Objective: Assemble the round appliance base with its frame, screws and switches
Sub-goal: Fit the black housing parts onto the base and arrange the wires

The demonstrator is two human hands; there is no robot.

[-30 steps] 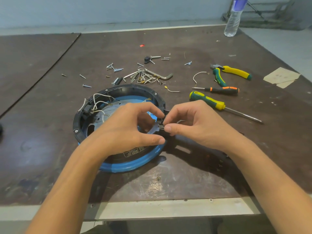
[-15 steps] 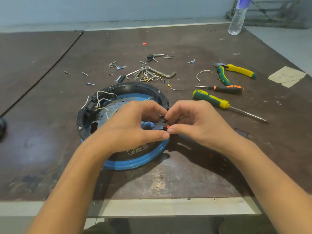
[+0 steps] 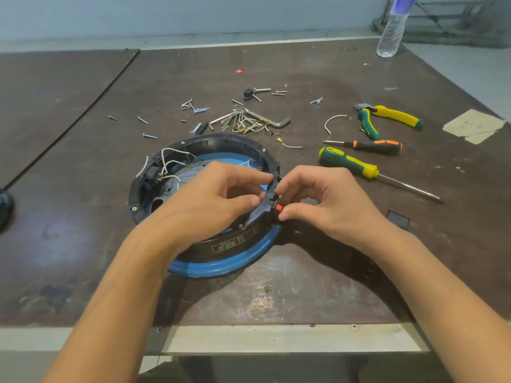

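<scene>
The round base (image 3: pixel 221 269), blue-rimmed, is set on the bench (image 3: pixel 83 230) just in from the near edge and is ringed by a black frame (image 3: pixel 221 142). White wires (image 3: pixel 163 158) and a grey metal plate are held inside it. The frame's right rim is pinched by the left hand (image 3: pixel 210 197), fingers curled. A small black switch (image 3: pixel 276 207) with an orange tip is pinched against that rim by the right hand (image 3: pixel 331 203). Screws (image 3: pixel 193 106) and a bent hex key (image 3: pixel 276 122) are scattered toward the far edge. Screwdrivers (image 3: pixel 347 163) and pliers (image 3: pixel 395 116) are laid toward the right edge. A clear bottle (image 3: pixel 390 34) is stood at the far right corner. Scuffed dark board is left open toward the left edge.
</scene>
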